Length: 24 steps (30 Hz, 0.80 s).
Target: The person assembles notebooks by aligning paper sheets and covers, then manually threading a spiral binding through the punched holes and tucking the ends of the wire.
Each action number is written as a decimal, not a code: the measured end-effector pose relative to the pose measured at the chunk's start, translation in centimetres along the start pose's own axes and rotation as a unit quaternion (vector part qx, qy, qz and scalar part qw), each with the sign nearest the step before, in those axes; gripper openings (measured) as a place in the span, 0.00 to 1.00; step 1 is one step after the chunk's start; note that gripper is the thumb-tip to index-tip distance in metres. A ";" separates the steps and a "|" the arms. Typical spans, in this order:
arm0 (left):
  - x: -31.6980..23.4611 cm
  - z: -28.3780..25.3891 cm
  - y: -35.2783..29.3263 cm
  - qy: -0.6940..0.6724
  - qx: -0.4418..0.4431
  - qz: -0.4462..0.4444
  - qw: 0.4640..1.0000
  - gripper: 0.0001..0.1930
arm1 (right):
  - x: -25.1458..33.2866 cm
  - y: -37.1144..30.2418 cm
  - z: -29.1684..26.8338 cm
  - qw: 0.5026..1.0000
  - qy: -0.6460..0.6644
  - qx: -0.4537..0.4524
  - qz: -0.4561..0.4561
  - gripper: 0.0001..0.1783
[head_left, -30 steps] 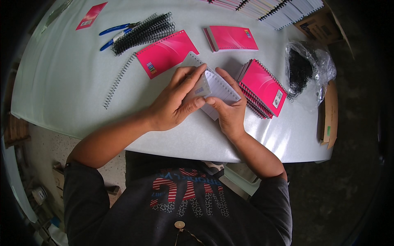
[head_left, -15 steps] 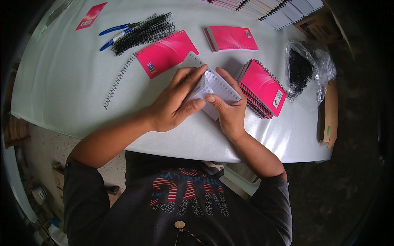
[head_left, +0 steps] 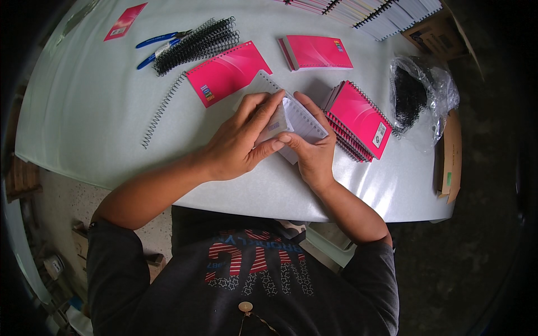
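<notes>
Between my hands is a small block of white punched notebook pages (head_left: 307,124), its sheets bent apart and a row of holes along the edge. My left hand (head_left: 242,134) grips its left part, thumb and fingers on the folded sheets. With thumb below and fingers behind, my right hand (head_left: 315,147) holds the other side. Just beyond lies a loose pink punched cover (head_left: 228,73), next to a single black spiral coil (head_left: 162,111). To the right is a stack of pink spiral notebooks (head_left: 358,120).
Farther back are a bundle of black coils (head_left: 196,47), blue-handled pliers (head_left: 157,40), and a pink unbound pad (head_left: 316,52). A pink card (head_left: 125,22) lies far left. At right sit a plastic bag of black coils (head_left: 414,98) and cardboard boxes (head_left: 437,38). Bound books (head_left: 364,14) stand at the back.
The folded pages have shifted slightly between my hands, and my left thumb has slid a little to the right, close to the right thumb. Everything else on the table stays put.
</notes>
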<state>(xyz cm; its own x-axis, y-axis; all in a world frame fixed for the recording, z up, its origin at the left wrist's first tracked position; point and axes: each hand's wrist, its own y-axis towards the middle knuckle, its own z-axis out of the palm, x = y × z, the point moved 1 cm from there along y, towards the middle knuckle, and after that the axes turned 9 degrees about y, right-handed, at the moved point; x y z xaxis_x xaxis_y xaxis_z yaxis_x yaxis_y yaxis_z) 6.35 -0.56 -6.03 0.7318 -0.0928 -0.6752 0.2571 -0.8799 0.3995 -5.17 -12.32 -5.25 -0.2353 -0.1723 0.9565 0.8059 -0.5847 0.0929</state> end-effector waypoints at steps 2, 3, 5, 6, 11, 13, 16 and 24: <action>0.0 -0.1 0.0 0.003 0.002 0.001 1.000 0.34 | 0.0 0.0 0.0 1.000 0.002 -0.003 0.004 0.39; -0.1 -0.1 0.0 0.000 0.000 0.007 1.000 0.33 | 0.0 0.0 0.0 1.000 0.011 -0.005 0.006 0.39; 0.0 -0.2 0.0 -0.004 -0.002 0.012 1.000 0.33 | 0.0 0.0 0.0 1.000 0.021 -0.006 0.007 0.38; 0.1 -0.2 -0.1 -0.022 -0.001 0.016 1.000 0.32 | -0.1 0.0 -0.1 1.000 0.011 -0.006 0.003 0.38; 0.4 -0.2 -0.2 -0.060 0.008 0.010 0.998 0.32 | 0.0 0.0 0.0 1.000 0.017 -0.008 0.001 0.38; 0.4 -0.3 -0.1 -0.074 0.021 0.002 0.997 0.32 | 0.0 0.0 -0.1 1.000 0.009 -0.007 -0.004 0.38; 0.5 -0.2 0.0 -0.023 -0.022 0.043 0.999 0.32 | 0.2 0.0 0.1 1.000 0.011 -0.007 0.001 0.38; 0.5 -0.3 0.0 -0.048 -0.008 0.038 0.998 0.32 | 0.0 0.0 0.0 1.000 0.017 -0.013 -0.001 0.37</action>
<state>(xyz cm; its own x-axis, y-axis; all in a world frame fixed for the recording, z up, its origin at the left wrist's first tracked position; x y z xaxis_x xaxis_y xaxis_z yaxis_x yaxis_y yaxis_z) 6.93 -0.46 -6.20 0.6856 -0.2038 -0.6989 0.2132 -0.8617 0.4605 -5.18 -12.37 -5.23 -0.2561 -0.1978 0.9462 0.7914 -0.6050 0.0877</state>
